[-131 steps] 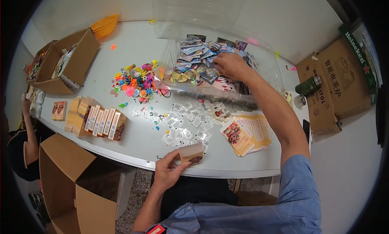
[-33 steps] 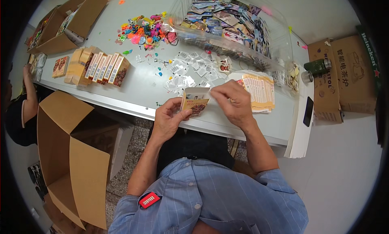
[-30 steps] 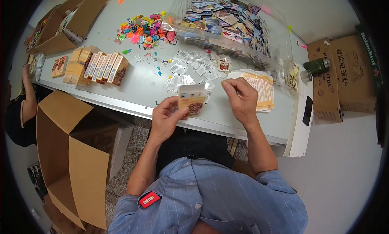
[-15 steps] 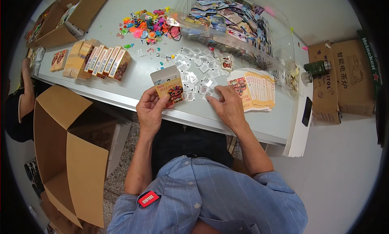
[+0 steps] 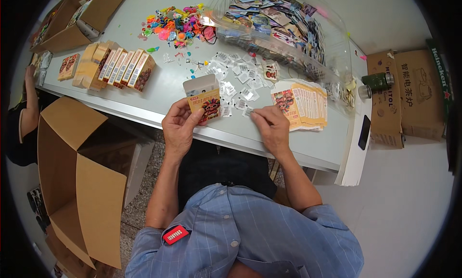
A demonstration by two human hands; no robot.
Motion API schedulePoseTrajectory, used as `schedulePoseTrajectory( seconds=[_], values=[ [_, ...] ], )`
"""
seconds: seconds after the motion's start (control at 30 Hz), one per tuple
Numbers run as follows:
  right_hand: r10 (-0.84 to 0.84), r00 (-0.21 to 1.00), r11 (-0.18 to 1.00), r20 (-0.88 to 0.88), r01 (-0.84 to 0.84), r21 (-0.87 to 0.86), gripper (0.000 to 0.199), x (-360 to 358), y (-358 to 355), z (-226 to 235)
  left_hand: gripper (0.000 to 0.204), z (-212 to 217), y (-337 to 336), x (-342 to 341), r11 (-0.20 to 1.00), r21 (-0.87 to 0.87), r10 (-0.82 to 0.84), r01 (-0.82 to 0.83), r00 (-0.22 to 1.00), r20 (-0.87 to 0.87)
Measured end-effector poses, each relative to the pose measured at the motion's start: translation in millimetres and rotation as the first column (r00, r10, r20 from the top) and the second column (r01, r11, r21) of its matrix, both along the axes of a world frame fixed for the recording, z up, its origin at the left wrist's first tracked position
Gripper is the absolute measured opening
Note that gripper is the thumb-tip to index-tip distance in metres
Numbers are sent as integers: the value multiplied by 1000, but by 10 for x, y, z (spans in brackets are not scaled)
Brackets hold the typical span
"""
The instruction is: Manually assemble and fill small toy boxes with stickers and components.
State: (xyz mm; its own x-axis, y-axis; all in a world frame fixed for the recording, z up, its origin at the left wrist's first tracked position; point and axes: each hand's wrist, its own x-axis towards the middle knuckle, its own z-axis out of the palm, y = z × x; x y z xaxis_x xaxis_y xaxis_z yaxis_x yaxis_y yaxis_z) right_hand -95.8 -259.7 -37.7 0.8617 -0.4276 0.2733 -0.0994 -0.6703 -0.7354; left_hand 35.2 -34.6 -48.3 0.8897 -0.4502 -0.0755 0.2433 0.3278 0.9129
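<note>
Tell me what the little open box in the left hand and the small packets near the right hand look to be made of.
Little open box: printed, seemingly thin card, with a folded flap. Small packets: apparently clear, glossy plastic film, glinting, contents showing through.

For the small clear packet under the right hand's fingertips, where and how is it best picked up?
Pinch the small clear packet by its near edge, coming from above and from the person's side, probably sliding it clear first. It lies flat on the grey table, so there is no side to wrap. The right hand already rests there; the left hand holds the open small carton.
</note>
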Motion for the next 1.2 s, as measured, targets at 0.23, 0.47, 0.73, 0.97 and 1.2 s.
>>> schedulePoseTrajectory(
  seconds=[0.23,0.47,0.73,0.97,1.2],
  values=[
    [-52,987,923,154,-12,386,9,122,-8,452,36,173,-163,-148,990,96,-114,107,991,71],
    [283,956,915,77,-245,-320,17,357,127,836,34,148,-167,-224,953,290,-168,94,956,242],
    [456,884,887,-103,-461,-32,21,595,200,983,34,129,21,-158,948,307,-167,85,953,251],
    [263,954,953,142,-280,117,26,1785,242,401,35,120,278,72,991,6,133,-133,990,57],
    [134,988,935,-78,-152,-319,40,2862,411,64,34,8,362,206,977,-32,213,-213,977,8]
  ],
)
